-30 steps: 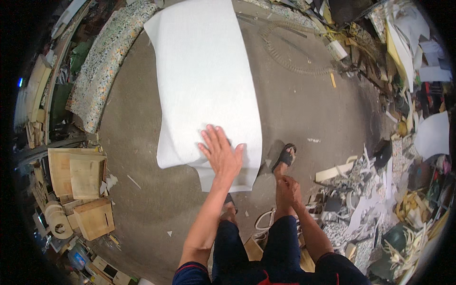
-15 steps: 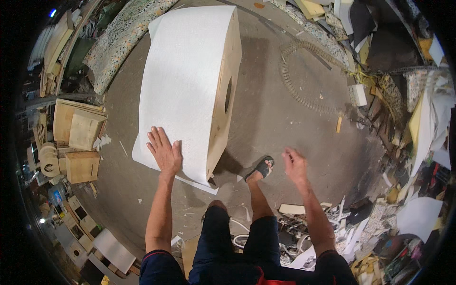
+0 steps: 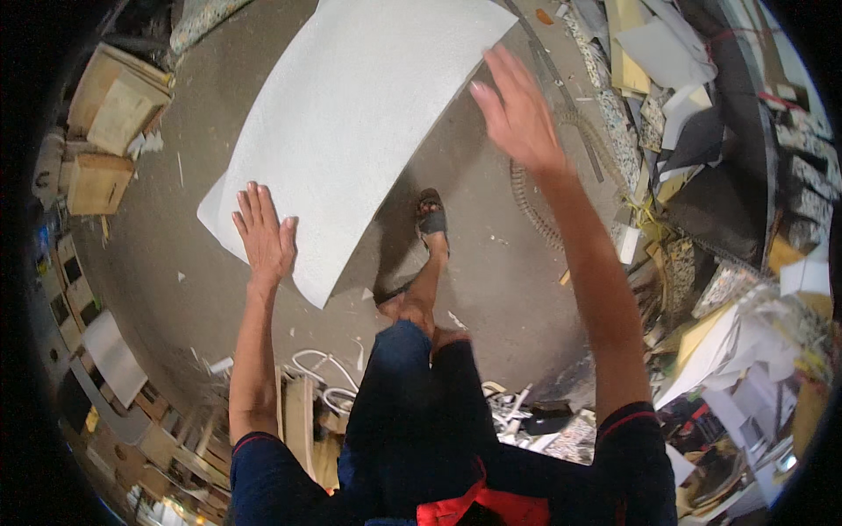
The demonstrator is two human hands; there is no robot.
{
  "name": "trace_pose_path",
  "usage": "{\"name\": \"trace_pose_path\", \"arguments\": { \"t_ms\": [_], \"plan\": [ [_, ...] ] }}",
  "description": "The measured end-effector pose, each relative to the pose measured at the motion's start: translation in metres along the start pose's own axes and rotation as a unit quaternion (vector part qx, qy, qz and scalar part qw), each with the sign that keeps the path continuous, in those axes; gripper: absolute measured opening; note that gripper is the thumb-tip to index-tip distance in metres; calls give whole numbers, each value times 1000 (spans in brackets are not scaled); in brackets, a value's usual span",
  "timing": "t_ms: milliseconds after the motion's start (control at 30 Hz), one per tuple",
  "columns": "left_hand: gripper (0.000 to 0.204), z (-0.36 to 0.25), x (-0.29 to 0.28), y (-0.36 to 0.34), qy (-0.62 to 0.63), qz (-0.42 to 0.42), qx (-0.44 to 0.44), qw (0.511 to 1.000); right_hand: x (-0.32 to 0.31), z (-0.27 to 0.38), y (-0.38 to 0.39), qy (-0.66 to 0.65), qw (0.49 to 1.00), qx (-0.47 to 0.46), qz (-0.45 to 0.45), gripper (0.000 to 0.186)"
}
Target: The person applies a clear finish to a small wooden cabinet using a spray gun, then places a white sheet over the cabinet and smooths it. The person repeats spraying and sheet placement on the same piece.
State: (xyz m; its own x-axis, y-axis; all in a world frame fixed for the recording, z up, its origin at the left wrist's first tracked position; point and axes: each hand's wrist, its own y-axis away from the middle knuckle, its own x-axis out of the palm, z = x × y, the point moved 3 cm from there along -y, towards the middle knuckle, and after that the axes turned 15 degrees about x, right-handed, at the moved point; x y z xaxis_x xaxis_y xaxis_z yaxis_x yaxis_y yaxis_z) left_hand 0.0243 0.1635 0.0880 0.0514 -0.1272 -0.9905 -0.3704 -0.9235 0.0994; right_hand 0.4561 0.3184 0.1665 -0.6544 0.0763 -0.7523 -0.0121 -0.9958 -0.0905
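A large white sheet [image 3: 342, 123], soft and felt-like, lies over the top of whatever is under it and reaches from the upper edge down toward my legs. My left hand [image 3: 266, 238] rests flat on its near left part, fingers stretched out. Beside the sheet's far right edge is my right hand [image 3: 519, 110], slightly blurred, its fingers extended with nothing in them; whether it touches the edge I cannot tell. The wooden side with a round hole, visible earlier, is hidden now.
Wooden boxes [image 3: 103, 184] stand at the left. A coiled hose [image 3: 530, 203] lies on the concrete floor [image 3: 491, 289]. Foam and sheet scraps [image 3: 671, 66] pile up along the right. White tubing [image 3: 324, 358] curls near my legs, by my sandalled foot [image 3: 431, 219].
My right hand has moved up and forward to the sheet's far right edge. My left hand stays flat on the sheet. My body has shifted, and the sheet now covers the box's wooden side.
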Motion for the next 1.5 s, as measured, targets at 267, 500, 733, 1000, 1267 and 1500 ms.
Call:
{"name": "trace_pose_path", "arguments": {
  "t_ms": [267, 500, 733, 1000, 1267, 1500],
  "plan": [
    [74, -85, 10, -56, 70, -20, -128, 989, 94, 8, -115, 196, 961, -175, 88, 75],
    [76, -133, 33, -110, 90, -130, -204, 966, 119, -1, -102, 241, 931, -258, 91, 77],
    [74, -135, 52, -117, 4, -152, -199, 968, 128, -12, -88, 264, 903, -332, 73, 76],
    [74, -144, 44, -126, -54, -77, -288, 953, 144, -14, -72, 277, 887, -360, 76, 74],
    [77, -149, 44, -132, -84, -62, -279, 955, 152, -13, -57, 299, 870, -381, 92, 72],
    [73, -142, 59, -128, -111, -28, -246, 963, 182, 0, -7, 321, 861, -354, 177, 77]
  ]
}}
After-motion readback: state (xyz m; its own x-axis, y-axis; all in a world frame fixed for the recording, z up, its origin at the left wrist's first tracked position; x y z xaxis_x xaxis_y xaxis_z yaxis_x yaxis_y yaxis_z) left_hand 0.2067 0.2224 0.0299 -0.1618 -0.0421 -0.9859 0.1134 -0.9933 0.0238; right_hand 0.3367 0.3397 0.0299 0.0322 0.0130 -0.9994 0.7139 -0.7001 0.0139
